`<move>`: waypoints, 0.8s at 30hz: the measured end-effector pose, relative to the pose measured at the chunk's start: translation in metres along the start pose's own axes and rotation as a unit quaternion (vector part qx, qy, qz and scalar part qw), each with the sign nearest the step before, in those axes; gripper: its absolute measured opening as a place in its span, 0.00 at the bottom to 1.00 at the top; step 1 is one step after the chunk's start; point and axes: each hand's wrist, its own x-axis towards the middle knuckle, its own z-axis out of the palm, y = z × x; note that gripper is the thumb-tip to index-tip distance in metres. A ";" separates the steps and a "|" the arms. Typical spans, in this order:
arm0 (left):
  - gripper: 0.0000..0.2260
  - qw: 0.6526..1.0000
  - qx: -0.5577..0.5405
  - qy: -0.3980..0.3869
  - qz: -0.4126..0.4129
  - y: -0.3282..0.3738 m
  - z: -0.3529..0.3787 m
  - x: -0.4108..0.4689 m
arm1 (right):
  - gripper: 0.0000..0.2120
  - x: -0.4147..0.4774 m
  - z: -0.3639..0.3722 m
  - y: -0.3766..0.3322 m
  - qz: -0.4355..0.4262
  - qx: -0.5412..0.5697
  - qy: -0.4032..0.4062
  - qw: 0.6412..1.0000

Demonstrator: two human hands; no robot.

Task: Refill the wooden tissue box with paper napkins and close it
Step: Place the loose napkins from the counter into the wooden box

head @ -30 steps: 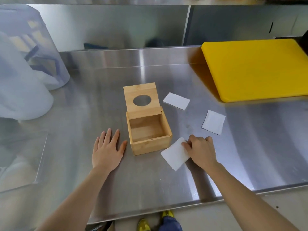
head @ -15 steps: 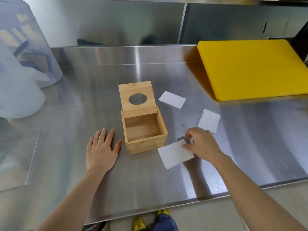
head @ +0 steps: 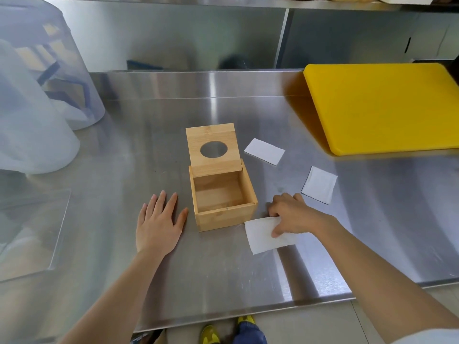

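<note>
At far left stand translucent plastic tubs; what they hold is too blurred to tell. The left hand lies flat and open on the steel worktable, fingers spread, just beside the square bamboo tissue box, gripping nothing. The box's hinged lid with an oval hole stands open, and its inside looks empty, so the refill seems barely begun. The right hand pinches the nearest white paper napkin, which lies close to the box's front right corner. Two more folded white napkins wait farther right, apart from a yellow cutting board. All three still need loading, then the lid closing.
</note>
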 end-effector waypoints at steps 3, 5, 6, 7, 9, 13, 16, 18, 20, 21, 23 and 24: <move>0.25 1.000 0.002 0.002 0.003 0.000 0.000 0.001 | 0.09 -0.002 -0.001 0.008 0.009 0.074 0.012 0.997; 0.25 1.000 0.001 0.004 0.004 0.000 0.001 0.001 | 0.10 -0.005 -0.003 0.013 0.010 0.107 0.011 0.994; 0.25 1.000 -0.001 0.004 0.003 -0.001 0.001 0.001 | 0.10 -0.007 -0.004 0.015 0.004 0.109 0.007 0.994; 0.25 1.000 -0.001 0.004 0.003 -0.001 0.002 0.001 | 0.10 -0.009 -0.007 0.016 -0.002 0.107 0.002 0.994; 0.26 1.000 0.002 0.004 0.003 -0.002 0.001 0.001 | 0.09 -0.015 -0.015 0.017 -0.010 0.107 0.004 0.994; 0.25 1.000 0.001 -0.002 0.002 -0.001 -0.001 0.001 | 0.05 -0.028 -0.050 0.015 -0.018 0.136 0.023 0.990; 0.25 1.000 -0.001 0.002 0.002 0.001 -0.002 0.001 | 0.06 -0.040 -0.083 0.000 -0.045 0.203 -0.006 0.978; 0.26 1.000 0.001 -0.001 0.000 0.001 -0.002 0.001 | 0.07 -0.044 -0.099 -0.011 -0.064 0.262 -0.021 0.963; 0.26 1.000 0.005 -0.004 -0.002 0.001 -0.002 0.001 | 0.07 -0.042 -0.109 -0.022 -0.088 0.297 -0.032 0.950; 0.27 1.000 0.004 -0.002 -0.004 0.001 -0.002 0.001 | 0.07 -0.038 -0.111 -0.028 -0.101 0.304 -0.038 0.946; 0.28 1.000 0.002 0.001 -0.007 0.001 -0.002 0.002 | 0.05 -0.025 -0.109 -0.041 -0.125 0.313 -0.042 0.941; 0.27 1.000 0.000 0.001 -0.008 0.000 -0.002 0.002 | 0.03 -0.017 -0.107 -0.048 -0.130 0.314 -0.040 0.940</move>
